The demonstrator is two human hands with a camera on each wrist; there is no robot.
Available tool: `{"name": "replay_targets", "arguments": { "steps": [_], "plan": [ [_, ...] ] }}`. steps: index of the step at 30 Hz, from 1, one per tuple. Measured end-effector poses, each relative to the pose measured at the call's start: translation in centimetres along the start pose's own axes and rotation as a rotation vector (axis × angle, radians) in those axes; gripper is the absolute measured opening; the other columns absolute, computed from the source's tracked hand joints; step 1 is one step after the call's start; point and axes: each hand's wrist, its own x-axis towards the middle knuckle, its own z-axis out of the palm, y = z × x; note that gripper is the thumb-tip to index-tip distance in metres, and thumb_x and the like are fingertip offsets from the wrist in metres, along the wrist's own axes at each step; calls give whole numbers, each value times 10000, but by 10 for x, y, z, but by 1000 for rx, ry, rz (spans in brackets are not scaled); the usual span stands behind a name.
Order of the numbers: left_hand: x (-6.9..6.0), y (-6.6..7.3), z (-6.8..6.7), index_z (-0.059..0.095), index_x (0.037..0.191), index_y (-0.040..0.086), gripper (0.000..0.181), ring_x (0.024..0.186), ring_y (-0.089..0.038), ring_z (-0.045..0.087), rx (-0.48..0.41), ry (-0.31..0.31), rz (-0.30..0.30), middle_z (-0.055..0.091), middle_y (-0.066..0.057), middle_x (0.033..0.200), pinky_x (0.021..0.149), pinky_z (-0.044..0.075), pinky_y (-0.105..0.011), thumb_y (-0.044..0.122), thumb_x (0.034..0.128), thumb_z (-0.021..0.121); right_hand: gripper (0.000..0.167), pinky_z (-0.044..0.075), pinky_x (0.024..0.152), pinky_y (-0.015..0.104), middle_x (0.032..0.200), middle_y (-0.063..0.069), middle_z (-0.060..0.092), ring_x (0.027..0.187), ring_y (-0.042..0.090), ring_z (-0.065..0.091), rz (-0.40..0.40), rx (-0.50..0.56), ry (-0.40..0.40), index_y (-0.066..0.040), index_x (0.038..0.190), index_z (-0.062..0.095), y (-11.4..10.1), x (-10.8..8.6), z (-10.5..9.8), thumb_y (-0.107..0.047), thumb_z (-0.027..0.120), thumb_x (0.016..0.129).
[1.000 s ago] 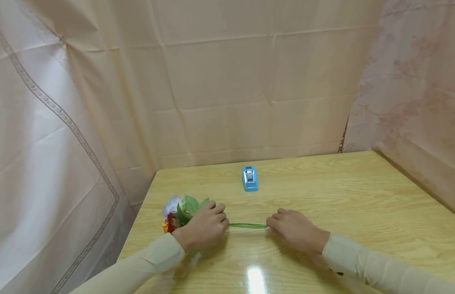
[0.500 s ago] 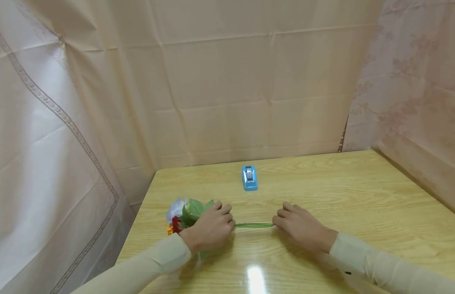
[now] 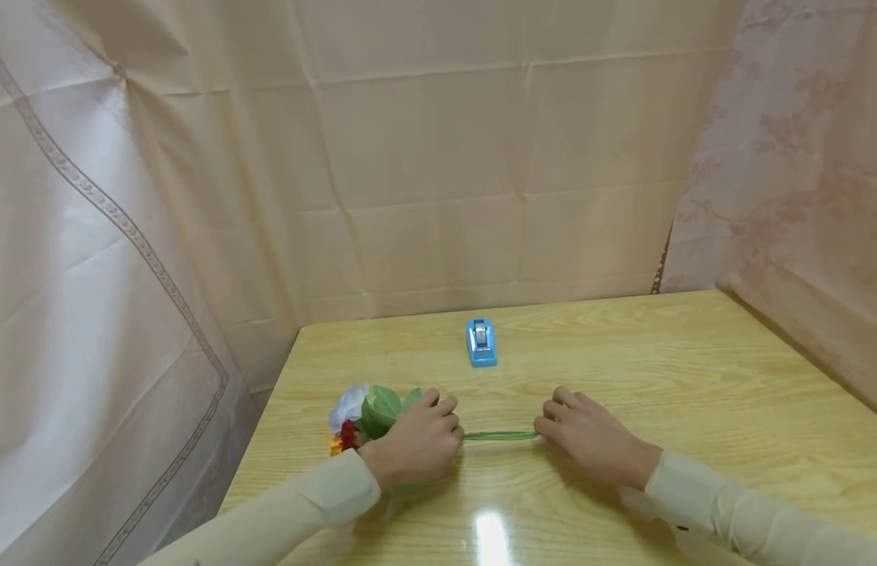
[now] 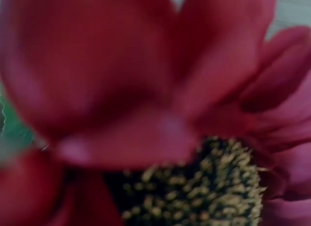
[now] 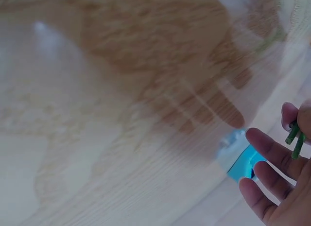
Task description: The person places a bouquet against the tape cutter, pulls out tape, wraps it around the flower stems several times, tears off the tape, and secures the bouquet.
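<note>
A bunch of flowers with a pale lilac bloom (image 3: 348, 406), a red one (image 3: 348, 435), an orange one and green leaves (image 3: 383, 407) lies sideways at the table's left. My left hand (image 3: 420, 440) grips it just below the blooms. Green stems (image 3: 499, 435) run right to my right hand (image 3: 594, 440), which pinches their ends. The right wrist view shows cut stem ends (image 5: 297, 144) between thumb and finger, the other fingers (image 5: 265, 182) spread. Red petals (image 4: 218, 56) around a dark, yellow-flecked centre (image 4: 204, 187) fill the left wrist view, hiding the left hand there.
A blue tape dispenser (image 3: 482, 343) stands on the wooden table (image 3: 657, 354) beyond the hands, towards the back edge. Beige curtains (image 3: 424, 157) hang behind and at both sides.
Both hands have moved a little to the right together, carrying the flowers and stems along. The tape dispenser has stayed in place.
</note>
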Motion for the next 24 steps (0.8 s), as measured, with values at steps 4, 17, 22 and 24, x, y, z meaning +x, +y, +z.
{"name": "replay_targets", "arguments": {
  "steps": [4,17,22,24],
  "plan": [
    [3,3,2,807,959,219,178,824,-138,444,-1,-2,0,726,99,922,734,311,-309,280,951,641,124,440,726,339,896,-70,577,876,147,413,-14,-8,15,-206,933,663,1,-2,-2,-287,631,1021],
    [15,12,3,779,843,217,178,778,-152,395,6,8,-1,687,92,830,733,300,-313,246,946,637,125,435,708,340,868,-78,525,840,136,379,-3,-36,60,-224,921,646,8,-13,1,-320,655,1000],
    [19,14,7,753,773,212,211,759,-157,369,21,-3,-2,653,87,769,727,291,-317,246,948,640,104,423,685,325,850,-90,534,806,114,383,36,-6,92,-229,921,687,8,-13,5,-317,708,971],
    [19,14,8,751,768,211,214,760,-160,362,23,-11,-3,650,85,766,732,292,-321,248,949,643,99,426,681,326,836,-95,549,792,108,388,58,5,100,-219,939,723,7,-12,5,-316,730,956]
  ]
}}
